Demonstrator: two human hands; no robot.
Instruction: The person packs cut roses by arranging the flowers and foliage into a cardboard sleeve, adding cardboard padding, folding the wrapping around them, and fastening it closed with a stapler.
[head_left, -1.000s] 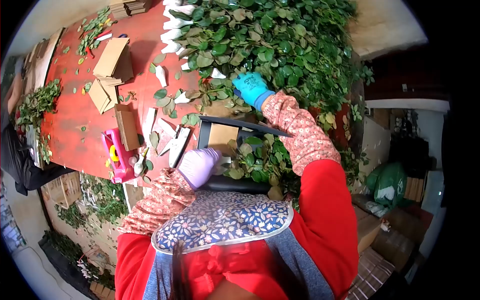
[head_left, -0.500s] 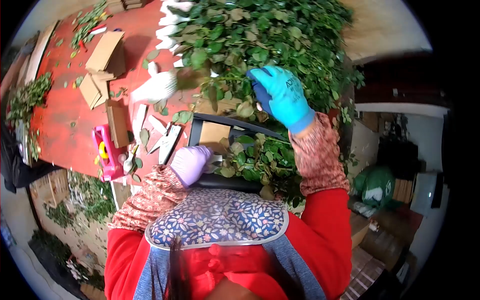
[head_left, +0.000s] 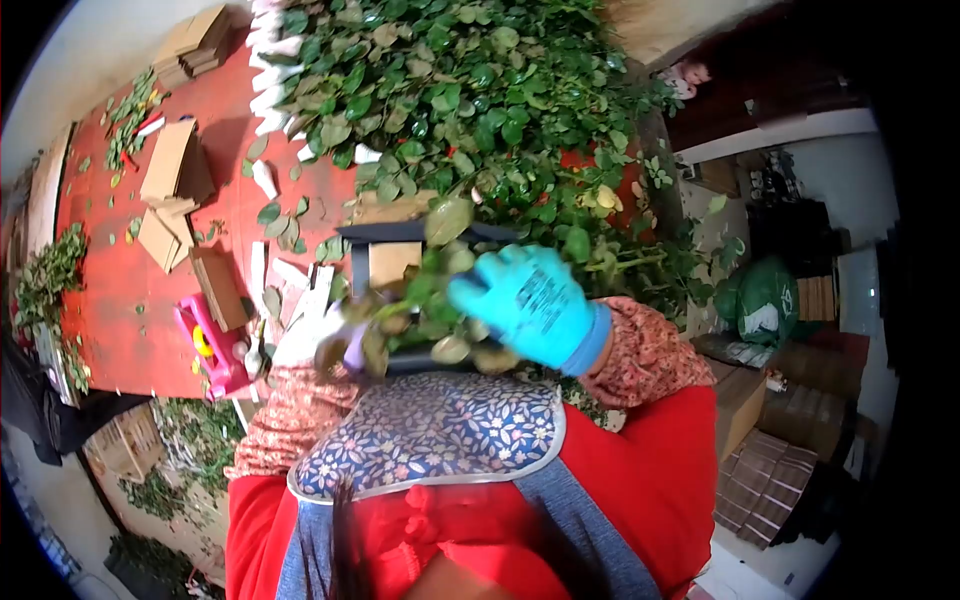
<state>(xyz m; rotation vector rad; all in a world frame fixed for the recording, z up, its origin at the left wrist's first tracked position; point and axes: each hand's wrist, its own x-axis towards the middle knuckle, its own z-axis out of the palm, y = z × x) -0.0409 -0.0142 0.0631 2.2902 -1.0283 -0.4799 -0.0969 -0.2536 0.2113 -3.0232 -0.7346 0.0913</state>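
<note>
My right hand (head_left: 530,308), in a teal glove, is closed round a leafy stem (head_left: 425,305) held over the black tray (head_left: 360,270). At the stem's left end is a white-wrapped head (head_left: 308,338), smeared by motion. Only a patch of my left hand (head_left: 355,348), in a lavender glove, shows behind the leaves and beside that head; its fingers are hidden. A cardboard piece (head_left: 395,262) lies in the tray. Beyond it, a large pile of leafy stems (head_left: 450,100) has white-wrapped heads along its left edge.
Left on the red table (head_left: 110,330) are folded cardboard pieces (head_left: 175,165), a pink tape dispenser (head_left: 213,345) and loose leaves. More cardboard (head_left: 195,45) is stacked at the far left. A green bag (head_left: 757,297) and boxes (head_left: 765,485) stand at the right.
My right hand has moved from the pile down and left over the tray, bringing a leafy stem with a white-wrapped head. The head now partly covers my left hand. The view has shifted right.
</note>
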